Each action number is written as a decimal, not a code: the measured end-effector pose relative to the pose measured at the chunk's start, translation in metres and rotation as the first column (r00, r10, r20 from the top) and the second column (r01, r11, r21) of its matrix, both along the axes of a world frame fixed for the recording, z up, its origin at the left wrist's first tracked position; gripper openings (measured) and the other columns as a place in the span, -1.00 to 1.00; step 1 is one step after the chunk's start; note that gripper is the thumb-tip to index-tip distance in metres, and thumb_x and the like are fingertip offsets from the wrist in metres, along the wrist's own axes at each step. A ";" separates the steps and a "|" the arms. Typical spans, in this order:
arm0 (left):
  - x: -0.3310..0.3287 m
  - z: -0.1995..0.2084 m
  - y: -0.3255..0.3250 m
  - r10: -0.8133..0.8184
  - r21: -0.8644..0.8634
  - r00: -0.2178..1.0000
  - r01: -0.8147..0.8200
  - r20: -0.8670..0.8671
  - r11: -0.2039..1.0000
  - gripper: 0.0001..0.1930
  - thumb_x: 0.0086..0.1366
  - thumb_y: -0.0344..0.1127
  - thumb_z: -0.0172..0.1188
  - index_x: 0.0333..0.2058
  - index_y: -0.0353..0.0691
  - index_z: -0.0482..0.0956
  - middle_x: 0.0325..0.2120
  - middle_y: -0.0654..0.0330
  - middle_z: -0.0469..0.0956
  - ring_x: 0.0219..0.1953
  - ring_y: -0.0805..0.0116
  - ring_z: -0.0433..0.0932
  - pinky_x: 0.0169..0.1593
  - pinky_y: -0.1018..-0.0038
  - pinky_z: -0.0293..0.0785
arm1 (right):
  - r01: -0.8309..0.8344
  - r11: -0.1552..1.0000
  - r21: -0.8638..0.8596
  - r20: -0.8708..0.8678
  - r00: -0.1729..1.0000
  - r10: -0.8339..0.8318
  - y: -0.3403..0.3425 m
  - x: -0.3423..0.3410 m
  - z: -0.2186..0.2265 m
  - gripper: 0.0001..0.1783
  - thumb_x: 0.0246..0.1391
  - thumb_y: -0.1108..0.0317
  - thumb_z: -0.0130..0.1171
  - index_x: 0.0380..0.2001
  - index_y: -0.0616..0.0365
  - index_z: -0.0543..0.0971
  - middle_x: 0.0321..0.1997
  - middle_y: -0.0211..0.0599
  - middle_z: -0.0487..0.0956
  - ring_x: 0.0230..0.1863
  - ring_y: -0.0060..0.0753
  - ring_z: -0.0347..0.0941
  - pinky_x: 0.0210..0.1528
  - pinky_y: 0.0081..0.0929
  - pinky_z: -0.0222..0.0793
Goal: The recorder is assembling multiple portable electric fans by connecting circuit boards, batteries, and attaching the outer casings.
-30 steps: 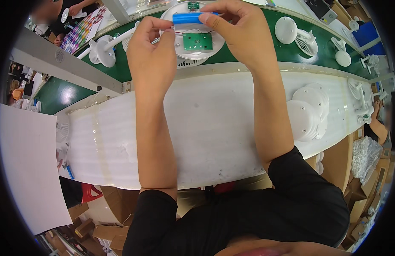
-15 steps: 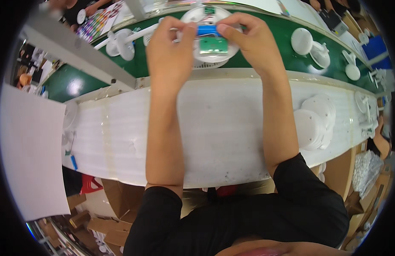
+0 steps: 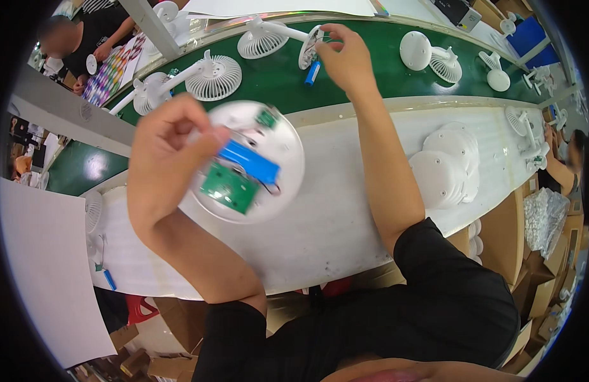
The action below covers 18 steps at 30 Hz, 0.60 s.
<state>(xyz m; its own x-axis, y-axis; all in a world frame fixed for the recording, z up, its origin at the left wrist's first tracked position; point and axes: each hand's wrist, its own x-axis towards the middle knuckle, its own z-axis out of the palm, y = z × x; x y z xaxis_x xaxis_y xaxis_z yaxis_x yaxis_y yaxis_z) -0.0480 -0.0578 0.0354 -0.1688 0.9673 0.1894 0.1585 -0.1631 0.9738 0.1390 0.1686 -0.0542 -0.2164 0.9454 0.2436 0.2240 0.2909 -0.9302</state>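
Note:
In my left hand (image 3: 173, 153), a round white base (image 3: 283, 191) is held over the white work surface, its inner side showing. My fingers and thumb are closed at its left part. A blue battery (image 3: 250, 162) lies across the base, with a green circuit board (image 3: 229, 188) below it and a smaller green board (image 3: 267, 118) near the rim. Farther off, my right hand (image 3: 345, 57) has its fingers closed at the edge of a small fan's open base (image 3: 310, 48) on the green belt. From that base hangs another blue battery (image 3: 313, 73).
White fans (image 3: 213, 77) lie along the green belt (image 3: 275, 79), with more to the right (image 3: 446, 65). White round plates (image 3: 438, 178) are stacked on the work surface at right. A grey metal post (image 3: 71, 118) crosses at left. Another person (image 3: 94, 38) sits beyond the belt.
The base in my left hand has come nearer and to the left, tilted. My right hand has left it and reached the fan on the belt. The view has shifted slightly.

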 end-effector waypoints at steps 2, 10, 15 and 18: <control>0.003 -0.002 0.003 -0.067 -0.047 0.997 0.066 -0.035 0.997 -0.84 0.10 -0.56 0.31 -0.49 -0.23 0.48 -0.58 0.37 0.42 -0.54 0.64 0.27 -0.42 0.74 0.22 | 0.134 0.959 0.251 0.298 0.932 -0.208 0.000 -0.013 -0.018 -0.18 -0.03 0.12 0.39 0.27 0.16 0.34 0.30 0.12 0.28 0.23 0.01 0.33 0.18 -0.25 0.36; 0.015 0.004 0.006 -0.300 -0.090 0.944 0.289 -0.137 0.953 -0.83 0.09 -0.57 0.30 -0.51 -0.24 0.46 -0.60 0.37 0.42 -0.58 0.64 0.25 -0.47 0.74 0.19 | 0.155 0.961 0.228 0.485 0.838 -0.250 0.050 -0.036 -0.077 0.52 -0.41 0.05 0.61 0.48 0.01 -0.26 0.33 0.28 0.12 0.29 0.30 0.20 0.24 0.03 0.29; 0.011 0.004 0.003 -0.238 -0.123 0.971 0.233 -0.031 0.965 -0.84 0.09 -0.56 0.28 -0.47 -0.24 0.45 -0.57 0.34 0.41 -0.53 0.64 0.28 -0.44 0.74 0.19 | -0.037 0.995 0.093 0.282 0.959 0.009 0.090 -0.029 -0.080 0.37 -0.41 0.32 0.58 0.38 0.36 -0.12 0.11 0.25 0.46 -0.01 0.11 0.52 0.01 -0.29 0.52; 0.009 0.003 0.005 -0.257 -0.127 0.966 0.252 -0.021 0.959 -0.85 0.11 -0.52 0.29 -0.45 -0.23 0.45 -0.57 0.34 0.41 -0.53 0.63 0.27 -0.42 0.76 0.19 | -0.077 0.978 -0.193 -0.018 0.997 0.074 0.088 -0.022 -0.057 0.32 -0.44 0.35 0.59 0.35 0.36 -0.05 0.11 0.25 0.43 -0.04 0.04 0.51 -0.02 -0.32 0.51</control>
<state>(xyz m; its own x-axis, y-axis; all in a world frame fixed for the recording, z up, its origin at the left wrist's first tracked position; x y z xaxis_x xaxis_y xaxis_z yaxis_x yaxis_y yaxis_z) -0.0386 -0.0526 0.0382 0.0909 0.9935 0.0685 0.1629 -0.0827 0.9832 0.1169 0.2564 -0.1111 -0.2873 0.9559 0.0609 0.1976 0.1214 -0.9727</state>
